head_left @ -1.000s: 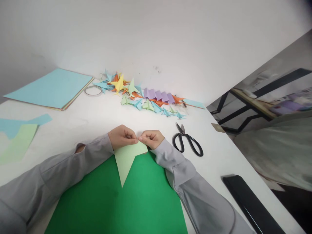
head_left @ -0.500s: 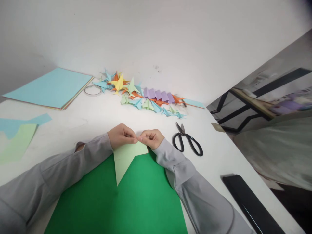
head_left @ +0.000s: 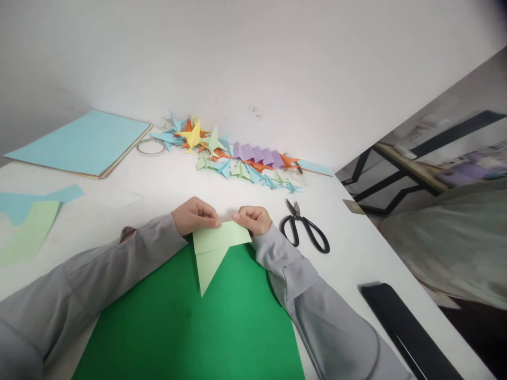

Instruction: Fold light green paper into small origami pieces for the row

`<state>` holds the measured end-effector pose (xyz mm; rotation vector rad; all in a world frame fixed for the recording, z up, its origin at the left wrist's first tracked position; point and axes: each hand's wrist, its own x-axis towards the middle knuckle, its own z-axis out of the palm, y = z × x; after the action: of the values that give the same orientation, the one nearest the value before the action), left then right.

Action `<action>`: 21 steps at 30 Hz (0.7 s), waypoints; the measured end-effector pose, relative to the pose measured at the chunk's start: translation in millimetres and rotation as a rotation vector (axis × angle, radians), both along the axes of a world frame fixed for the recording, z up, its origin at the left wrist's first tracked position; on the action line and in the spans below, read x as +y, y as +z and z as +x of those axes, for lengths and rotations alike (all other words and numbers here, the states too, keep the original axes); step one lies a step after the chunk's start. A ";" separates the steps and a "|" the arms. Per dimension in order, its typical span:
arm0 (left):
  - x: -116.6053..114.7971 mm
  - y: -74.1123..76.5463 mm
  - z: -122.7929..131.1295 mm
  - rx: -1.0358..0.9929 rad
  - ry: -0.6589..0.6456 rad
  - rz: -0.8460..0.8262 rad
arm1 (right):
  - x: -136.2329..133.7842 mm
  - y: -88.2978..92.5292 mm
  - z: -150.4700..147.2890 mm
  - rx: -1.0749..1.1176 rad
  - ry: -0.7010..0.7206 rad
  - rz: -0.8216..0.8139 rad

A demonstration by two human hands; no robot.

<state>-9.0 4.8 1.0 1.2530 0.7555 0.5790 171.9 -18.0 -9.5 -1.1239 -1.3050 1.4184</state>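
Observation:
A pale green piece of folded paper (head_left: 214,244) hangs between my hands, with one long point aimed down toward me. My left hand (head_left: 196,216) pinches its upper left edge between thumb and fingers. At the upper right edge, my right hand (head_left: 253,219) is closed on the paper too. Beneath lies a large sheet of green paper (head_left: 190,332), over whose far edge the folded piece is held. Black-handled scissors (head_left: 303,227) rest with their blades slightly apart to the right of my right hand.
Folded paper stars and cranes (head_left: 222,153) lie in a colourful row along the wall. A blue-topped paper stack (head_left: 87,142) and a roll of tape (head_left: 151,147) sit at the back left. Paper offcuts (head_left: 31,232) are at left, a long black object (head_left: 407,332) at right.
My hands have moved apart along the paper's top edge, the right one shifting right. The folded paper has moved slightly right and up.

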 end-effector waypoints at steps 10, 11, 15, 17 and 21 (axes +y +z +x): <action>-0.7 0.7 2.1 -0.048 0.162 -0.099 | 7.5 -0.8 9.7 0.146 -0.032 -0.086; -0.3 1.3 2.0 -0.053 0.189 -0.098 | 7.8 -1.0 10.7 0.144 -0.014 -0.095; 2.4 6.2 1.1 -0.041 0.322 -0.077 | 6.8 -2.8 13.2 0.117 0.133 -0.095; 3.4 7.0 0.7 0.006 0.330 -0.037 | 5.5 -2.9 13.2 0.081 0.222 -0.080; 2.3 1.1 1.8 0.098 0.180 0.068 | 1.7 -1.0 8.6 -0.018 0.315 -0.067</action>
<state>-7.2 7.1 2.1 1.2911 0.9434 0.6982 180.5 -16.3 -10.5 -1.0068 -1.5058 1.6939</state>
